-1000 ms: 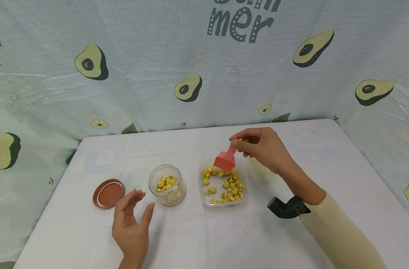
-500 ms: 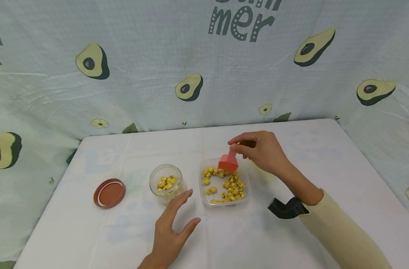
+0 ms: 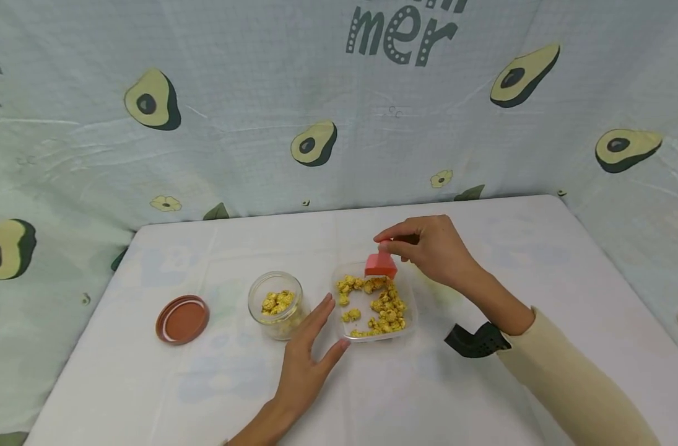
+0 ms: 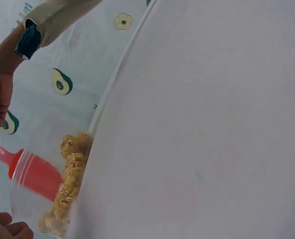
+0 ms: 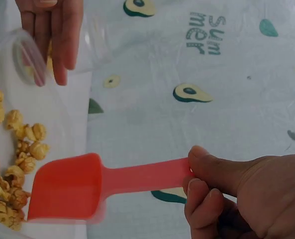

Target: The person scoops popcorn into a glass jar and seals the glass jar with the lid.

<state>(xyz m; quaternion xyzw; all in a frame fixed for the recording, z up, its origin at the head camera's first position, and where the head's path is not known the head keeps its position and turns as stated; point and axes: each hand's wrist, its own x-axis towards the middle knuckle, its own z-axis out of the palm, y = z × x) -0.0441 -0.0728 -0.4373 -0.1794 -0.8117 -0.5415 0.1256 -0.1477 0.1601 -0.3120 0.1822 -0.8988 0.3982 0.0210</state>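
Note:
My right hand (image 3: 428, 248) pinches the handle of a red scoop (image 3: 380, 265), whose bowl dips at the far edge of a clear square tub (image 3: 407, 322) of yellow popcorn (image 3: 380, 303). The right wrist view shows the red scoop (image 5: 82, 186) held between thumb and fingers (image 5: 212, 174) over the popcorn (image 5: 13, 164). My left hand (image 3: 311, 359) lies with straight fingers at the tub's near left corner, between the tub and a small glass jar (image 3: 275, 303) partly filled with popcorn. The left wrist view shows the tub's wall (image 4: 28, 159) with the scoop (image 4: 33, 172) behind it.
A brown jar lid (image 3: 181, 319) lies upturned left of the jar. The white table (image 3: 511, 384) ends at an avocado-print cloth backdrop (image 3: 316, 124). A black wrist mount (image 3: 475, 341) sits on my right forearm.
My left hand moved right from beside the jar to the tub's near left corner. The scoop dipped lower toward the popcorn at the tub's far edge.

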